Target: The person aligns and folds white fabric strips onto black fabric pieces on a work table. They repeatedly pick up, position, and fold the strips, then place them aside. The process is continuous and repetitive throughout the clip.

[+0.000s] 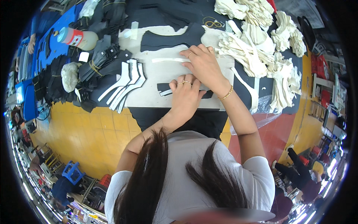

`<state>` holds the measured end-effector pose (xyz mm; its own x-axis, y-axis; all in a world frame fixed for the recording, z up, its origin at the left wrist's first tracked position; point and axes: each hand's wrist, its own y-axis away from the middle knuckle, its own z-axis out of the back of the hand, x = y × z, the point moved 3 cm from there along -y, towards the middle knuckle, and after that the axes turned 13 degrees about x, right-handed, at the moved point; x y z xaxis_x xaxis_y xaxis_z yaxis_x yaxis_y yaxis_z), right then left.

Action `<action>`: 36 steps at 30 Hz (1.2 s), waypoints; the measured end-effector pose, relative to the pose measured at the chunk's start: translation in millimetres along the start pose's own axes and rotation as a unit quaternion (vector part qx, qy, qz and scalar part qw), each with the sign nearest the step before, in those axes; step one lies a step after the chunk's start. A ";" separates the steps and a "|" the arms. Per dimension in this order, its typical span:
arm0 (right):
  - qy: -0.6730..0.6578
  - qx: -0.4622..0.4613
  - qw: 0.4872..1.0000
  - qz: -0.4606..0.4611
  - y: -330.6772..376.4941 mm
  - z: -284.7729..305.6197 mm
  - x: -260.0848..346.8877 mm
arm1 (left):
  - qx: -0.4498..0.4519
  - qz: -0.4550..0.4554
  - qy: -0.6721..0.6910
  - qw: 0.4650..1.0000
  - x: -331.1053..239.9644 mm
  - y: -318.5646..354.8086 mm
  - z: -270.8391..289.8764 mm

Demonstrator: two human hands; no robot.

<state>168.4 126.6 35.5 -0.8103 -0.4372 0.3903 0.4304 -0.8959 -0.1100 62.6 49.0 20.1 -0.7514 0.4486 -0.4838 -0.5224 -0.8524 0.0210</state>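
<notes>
One white strip point(167, 59) lies straight on pale board point(158, 74), right hand point(202, 61) bent over its right end; left hand point(186, 90) rests over dark fabric piece point(163, 87), seemingly steadying both flat. Curved white pieces point(124, 77) fanned at left, likely for easy pick-up. Contact mostly hidden (knuckles in way): cannot tell whether either hand pinches or merely presses.

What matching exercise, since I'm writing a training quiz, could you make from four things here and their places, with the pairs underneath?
1. Left hand
2. Right hand
3. Bottle
4. Cream fabric bundles

A. Picture's right side
B. At the right end of a long white strip
C. Picture's left side
D. Beside a dark piece with a pale stripe

Pairs: 1-D, 2-B, 3-C, 4-A
</notes>
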 end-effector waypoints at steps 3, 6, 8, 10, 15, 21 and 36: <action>0.023 0.048 0.999 -0.009 -8.7 -3.0 3.6 | -0.020 -0.006 0.020 1.000 1.3 1.2 1.6; 0.010 0.107 0.994 -0.003 -10.4 -0.4 2.6 | -0.026 -0.027 0.047 0.998 0.8 5.7 4.6; -0.008 0.104 0.995 0.003 -9.9 5.1 5.2 | -0.023 -0.051 0.062 0.996 -0.2 7.1 8.7; -0.111 0.072 0.991 0.000 -8.8 17.4 5.3 | -0.025 -0.060 0.076 0.995 -0.6 8.1 16.5; -0.235 -0.005 0.968 -0.084 4.4 64.7 -3.4 | -0.021 -0.031 0.166 0.986 4.5 15.2 51.9; -0.371 -0.039 0.922 -0.105 35.5 89.4 -11.5 | -0.086 0.143 0.344 0.924 65.6 37.3 103.3; -0.470 0.122 0.840 -0.241 51.4 54.3 3.0 | -0.075 0.044 0.108 0.990 77.2 36.7 55.7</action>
<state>209.7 83.6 80.6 -0.2910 0.3291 0.8983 0.3043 -0.8584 0.4131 -37.1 67.3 32.2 -0.6792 0.3163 -0.6623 -0.3810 -0.9232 -0.0503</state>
